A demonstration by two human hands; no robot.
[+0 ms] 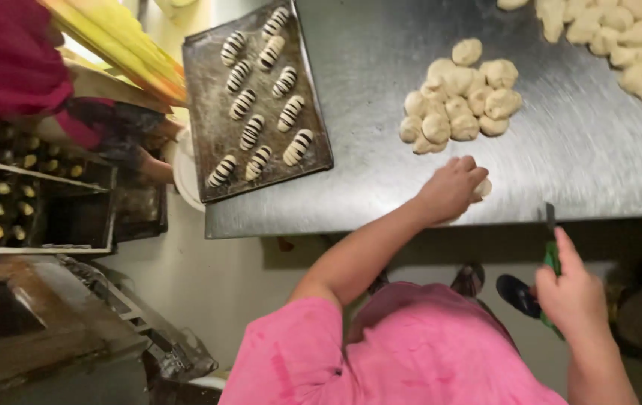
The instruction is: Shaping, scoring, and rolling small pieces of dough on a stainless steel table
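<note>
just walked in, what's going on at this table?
A person in a pink shirt works dough at a steel table. Their left hand presses a dough piece near the table edge. Their right hand grips a green-handled knife off the table. A pile of dough pieces sits ahead, and a tray holds striped shaped rolls.

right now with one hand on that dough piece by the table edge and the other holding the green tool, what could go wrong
The dough piece under the left hand sits close to the front edge of the steel table, so it could roll off.

The right hand holds a green-handled tool off the table, above the feet; a slip might drop it there.

The baking tray of striped rolls overhangs the table's left edge and could tip if bumped.
</note>
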